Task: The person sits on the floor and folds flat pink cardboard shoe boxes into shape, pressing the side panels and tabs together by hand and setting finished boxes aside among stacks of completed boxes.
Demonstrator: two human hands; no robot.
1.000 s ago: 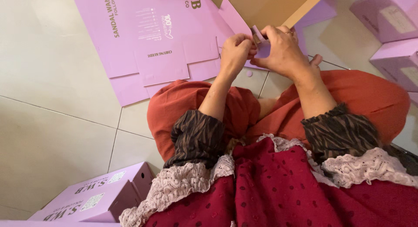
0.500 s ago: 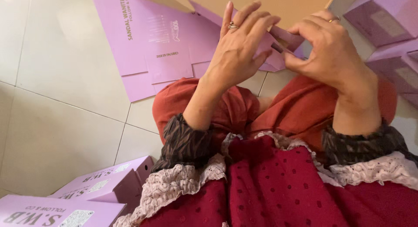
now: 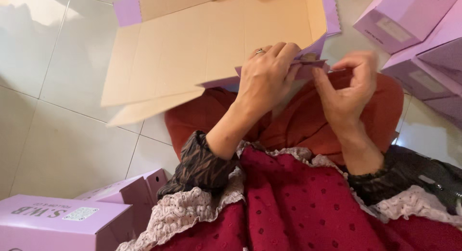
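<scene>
Pale glossy floor tiles (image 3: 57, 150) with thin grout lines fill the left side of the view; person seated on the floor, looking down over own lap.

Flat cardboard box blank (image 3: 211, 44), brown inside face up, lilac outer face showing at its edges, held above the knees and tilted, its near edge hanging over the lap. One long panel droops toward the lower left.

Left hand (image 3: 264, 80): ring on one finger, grip pinched shut on a lilac flap (image 3: 308, 68) at the blank's near right corner, fingers on top, thumb hidden under the flap.

Right hand (image 3: 349, 90): just beside the left, fingers curled, fingertips at the same flap's right end. Blurred; cannot tell whether its grip is clamped on the flap or only touching it.

Clothing: orange-red trousers (image 3: 308, 121) under the hands, dark patterned cuffs, lace trim, red dotted top at the bottom of the view.

Surroundings: assembled lilac boxes (image 3: 62, 222) on the floor at lower left, one with a white label; more lilac boxes stacked at upper right (image 3: 409, 25), well apart from the hands.
</scene>
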